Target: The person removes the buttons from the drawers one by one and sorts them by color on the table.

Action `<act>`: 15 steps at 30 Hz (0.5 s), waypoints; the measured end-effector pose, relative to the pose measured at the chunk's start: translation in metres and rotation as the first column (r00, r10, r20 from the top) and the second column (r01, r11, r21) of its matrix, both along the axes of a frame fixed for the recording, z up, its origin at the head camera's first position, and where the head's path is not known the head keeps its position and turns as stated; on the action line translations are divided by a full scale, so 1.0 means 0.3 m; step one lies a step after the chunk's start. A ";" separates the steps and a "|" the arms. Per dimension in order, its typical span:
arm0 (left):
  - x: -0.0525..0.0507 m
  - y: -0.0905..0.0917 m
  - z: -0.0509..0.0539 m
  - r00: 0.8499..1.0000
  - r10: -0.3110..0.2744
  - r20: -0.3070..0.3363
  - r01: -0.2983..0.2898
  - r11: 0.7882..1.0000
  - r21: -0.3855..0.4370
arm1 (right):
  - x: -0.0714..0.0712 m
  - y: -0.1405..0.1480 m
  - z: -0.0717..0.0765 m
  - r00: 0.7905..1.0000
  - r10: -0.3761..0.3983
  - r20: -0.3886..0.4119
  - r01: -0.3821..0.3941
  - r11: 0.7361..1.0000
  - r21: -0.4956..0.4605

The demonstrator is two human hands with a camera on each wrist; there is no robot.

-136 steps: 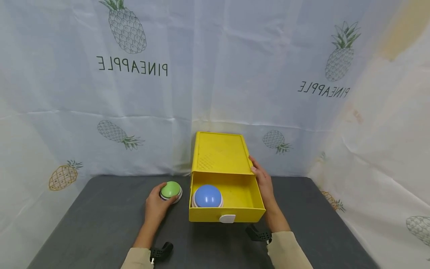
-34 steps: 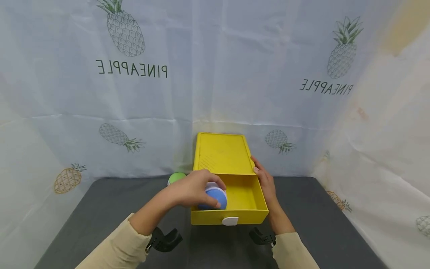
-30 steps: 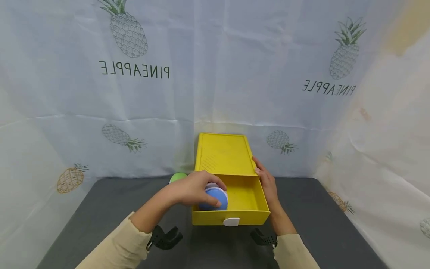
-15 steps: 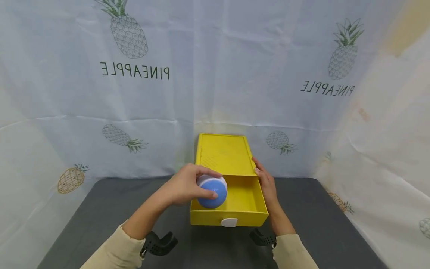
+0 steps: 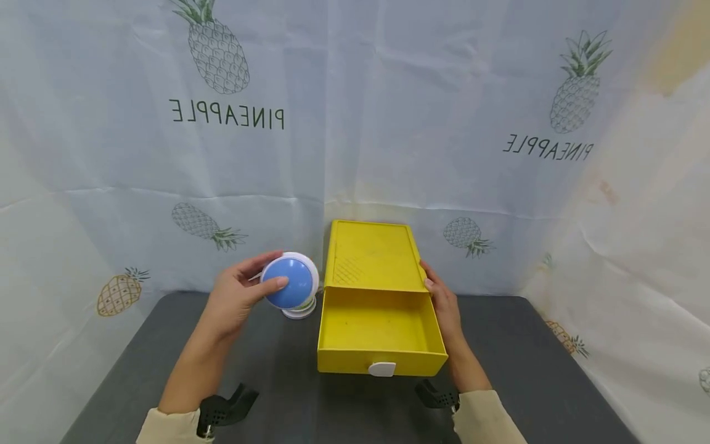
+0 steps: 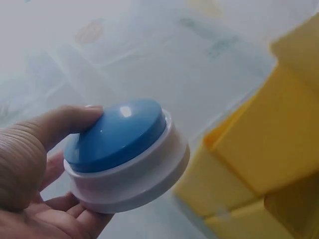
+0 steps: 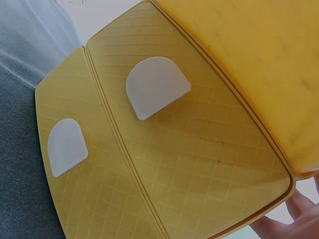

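In the head view my left hand (image 5: 230, 296) grips a blue push button (image 5: 291, 283) with a white base. Its thumb presses on the blue dome, and the fingers are curled around the white base (image 6: 144, 181), as the left wrist view shows. Behind and below it stands a green push button (image 5: 302, 311), mostly hidden; only its white rim and a sliver of green show. A yellow drawer cabinet (image 5: 374, 256) is at the centre, its top drawer (image 5: 383, 320) pulled out with nothing inside. My right hand (image 5: 444, 308) rests along the cabinet's right side, fingers fairly straight.
Two drawer fronts with white handles (image 7: 157, 87) fill the right wrist view. Everything stands on a dark grey table (image 5: 266, 394). A pale curtain (image 5: 377, 123) printed with pineapples hangs close behind the cabinet.
The green button was released on the table to the left of the cabinet. My left hand then lifted the blue button out of the drawer and moved it left. The right hand stayed put.
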State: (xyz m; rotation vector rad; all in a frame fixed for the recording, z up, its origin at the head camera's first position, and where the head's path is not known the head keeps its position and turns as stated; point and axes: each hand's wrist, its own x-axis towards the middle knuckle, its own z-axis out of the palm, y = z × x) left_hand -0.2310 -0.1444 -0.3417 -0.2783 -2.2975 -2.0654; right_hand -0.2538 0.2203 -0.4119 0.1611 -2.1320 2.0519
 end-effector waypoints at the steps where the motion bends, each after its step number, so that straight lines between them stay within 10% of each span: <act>1: -0.004 -0.018 -0.015 0.999 0.029 0.013 -0.030 0.999 0.017 | 0.000 0.000 0.001 1.000 -0.001 0.001 0.001 1.000 0.002; 15: -0.100 -0.122 -0.312 0.927 0.240 0.288 -0.258 0.966 0.025 | -0.001 0.001 -0.001 0.997 0.069 -0.036 -0.071 0.995 -0.064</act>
